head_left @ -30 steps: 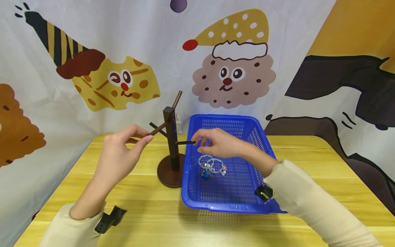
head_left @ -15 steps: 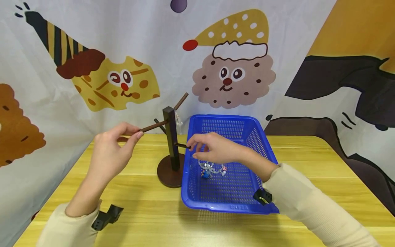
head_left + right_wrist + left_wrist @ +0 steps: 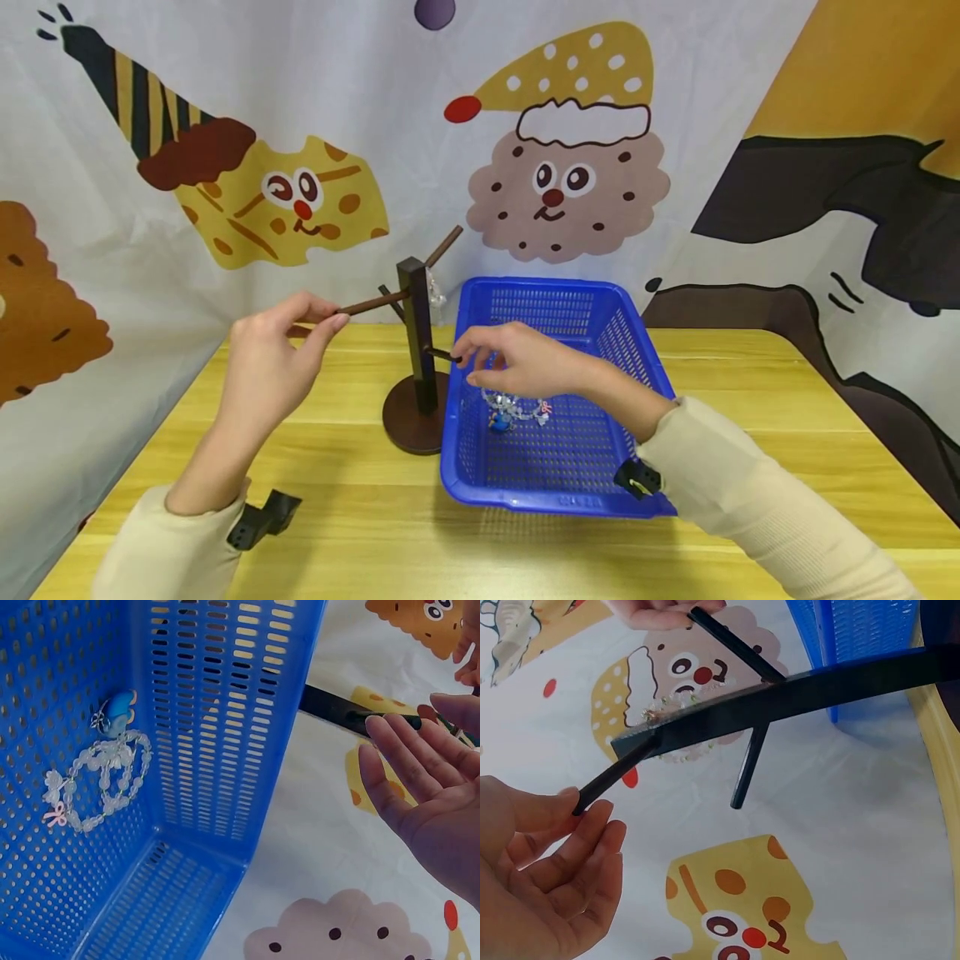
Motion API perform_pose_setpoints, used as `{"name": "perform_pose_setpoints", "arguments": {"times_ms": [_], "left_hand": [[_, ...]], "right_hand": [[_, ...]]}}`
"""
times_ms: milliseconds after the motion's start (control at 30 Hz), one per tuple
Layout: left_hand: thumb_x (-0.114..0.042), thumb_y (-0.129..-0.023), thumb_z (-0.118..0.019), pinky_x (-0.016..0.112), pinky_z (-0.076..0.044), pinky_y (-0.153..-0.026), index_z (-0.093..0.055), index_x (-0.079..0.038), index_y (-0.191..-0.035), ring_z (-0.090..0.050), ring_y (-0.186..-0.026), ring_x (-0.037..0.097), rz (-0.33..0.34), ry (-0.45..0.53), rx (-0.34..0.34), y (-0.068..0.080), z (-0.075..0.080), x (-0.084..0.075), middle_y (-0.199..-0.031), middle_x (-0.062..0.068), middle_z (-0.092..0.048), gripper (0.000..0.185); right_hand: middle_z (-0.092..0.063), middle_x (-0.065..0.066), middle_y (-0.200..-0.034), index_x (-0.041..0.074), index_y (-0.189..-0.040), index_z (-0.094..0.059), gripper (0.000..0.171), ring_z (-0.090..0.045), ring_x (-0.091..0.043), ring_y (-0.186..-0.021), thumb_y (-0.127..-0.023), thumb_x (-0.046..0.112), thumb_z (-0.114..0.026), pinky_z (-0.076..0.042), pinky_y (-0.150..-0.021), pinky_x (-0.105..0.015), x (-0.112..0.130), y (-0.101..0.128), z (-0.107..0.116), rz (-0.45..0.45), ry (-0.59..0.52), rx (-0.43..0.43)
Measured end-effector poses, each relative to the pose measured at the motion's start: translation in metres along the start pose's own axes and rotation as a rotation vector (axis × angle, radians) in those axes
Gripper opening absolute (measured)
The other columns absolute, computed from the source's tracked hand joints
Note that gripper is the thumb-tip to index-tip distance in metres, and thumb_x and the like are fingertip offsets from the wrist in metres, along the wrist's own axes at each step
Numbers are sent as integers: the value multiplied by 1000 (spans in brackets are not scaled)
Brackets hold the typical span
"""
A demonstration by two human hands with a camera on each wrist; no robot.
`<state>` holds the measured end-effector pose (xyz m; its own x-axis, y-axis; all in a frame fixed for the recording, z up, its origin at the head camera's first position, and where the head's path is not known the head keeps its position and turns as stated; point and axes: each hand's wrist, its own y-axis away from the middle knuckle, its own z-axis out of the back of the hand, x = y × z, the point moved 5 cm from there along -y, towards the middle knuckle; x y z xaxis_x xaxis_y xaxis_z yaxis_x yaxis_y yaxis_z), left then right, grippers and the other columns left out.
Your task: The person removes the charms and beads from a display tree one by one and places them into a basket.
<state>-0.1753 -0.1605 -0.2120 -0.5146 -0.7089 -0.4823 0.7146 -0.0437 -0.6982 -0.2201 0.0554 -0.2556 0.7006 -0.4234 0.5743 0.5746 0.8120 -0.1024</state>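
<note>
One beaded bracelet [image 3: 516,407] already lay on the floor of the blue basket [image 3: 626,333], directly under the right fingers; another [image 3: 432,291] hung on an upper peg of the wooden stand [image 3: 417,350], beyond both hands, so the work looked partly done. The left hand [image 3: 273,362] pinched the tip of a side peg [image 3: 367,305] between thumb and forefinger. The right hand [image 3: 521,358] touched the lower peg's [image 3: 441,353] end with loose, nearly straight fingers [image 3: 409,761], gripping nothing.
</note>
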Motion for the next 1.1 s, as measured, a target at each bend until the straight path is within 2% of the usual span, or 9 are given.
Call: {"name": "perform_pose_setpoints", "arguments": {"times_ms": [133, 233, 300, 367, 500, 600, 700, 833, 1100], "left_hand": [[-4, -82, -67, 45, -51, -63, -66, 2, -80, -64, -69, 31, 0, 7, 0, -5, 0, 6, -74, 14, -66, 6], [-6, -84, -66, 24, -51, -64, -67, 2, -81, -64, -70, 29, 27, 6, 13, -8, 0, 13, -75, 14, -67, 8], [-8, -85, -65, 11, -45, -64, -67, 2, -83, -63, -70, 26, 52, 5, 28, -11, -1, 18, -77, 14, -67, 11], [-11, -86, -64, 3, -37, -63, -68, 1, -85, -61, -70, 18, 80, 3, 44, -13, -1, 23, -81, 14, -68, 13], [-14, -86, -64, 24, -50, -67, -68, 1, -88, -58, -71, 13, 112, -16, 68, -18, -2, 30, -83, 15, -68, 15], [-16, -87, -62, 40, -50, -69, -68, 1, -91, -61, -73, 19, 128, -24, 87, -20, -3, 33, -83, 15, -68, 18], [-19, -88, -62, 26, -50, -68, -68, 0, -95, -62, -77, 26, 149, -13, 99, -22, -4, 37, -85, 16, -68, 22], [-24, -89, -60, 14, -40, -60, -69, -1, -97, -63, -81, 29, 180, 5, 103, -25, -5, 43, -85, 16, -68, 26], [-28, -90, -59, 23, -38, -58, -68, -3, -96, -62, -83, 27, 221, 11, 120, -29, -8, 49, -85, 16, -68, 27]], "right_hand": [[-62, -10, -105, 2, -114, -56, 27, -60, -12, -89, -87, 6, -58, -49, -75, -22, 5, -1, -4, -2, -8, 18], [-62, -9, -106, 2, -116, -55, 29, -60, -11, -87, -87, 6, -58, -48, -74, -21, 11, -2, -8, 8, -12, 29], [-62, -8, -107, 2, -118, -55, 31, -59, -10, -87, -87, 6, -58, -48, -74, -21, 15, -4, -11, 14, -14, 37], [-61, -7, -107, 1, -120, -53, 33, -59, -10, -86, -88, 6, -57, -48, -73, -19, 19, -5, -13, 21, -11, 41], [-60, -7, -108, 0, -123, -51, 36, -58, -9, -85, -88, 6, -57, -47, -72, -18, 26, -8, -19, 38, -2, 47], [-59, -8, -109, -1, -124, -50, 37, -58, -8, -84, -88, 5, -57, -47, -71, -18, 30, -10, -23, 51, 4, 41], [-59, -8, -108, -1, -124, -50, 37, -58, -8, -83, -88, 5, -57, -47, -71, -18, 33, -13, -27, 52, -2, 33], [-59, -9, -108, -2, -123, -50, 37, -58, -7, -81, -88, 4, -57, -47, -72, -19, 36, -17, -30, 50, -6, 25], [-58, -7, -110, -1, -125, -49, 38, -58, -8, -82, -88, 6, -57, -49, -73, -26, 36, -19, -32, 39, 14, 30]]}}
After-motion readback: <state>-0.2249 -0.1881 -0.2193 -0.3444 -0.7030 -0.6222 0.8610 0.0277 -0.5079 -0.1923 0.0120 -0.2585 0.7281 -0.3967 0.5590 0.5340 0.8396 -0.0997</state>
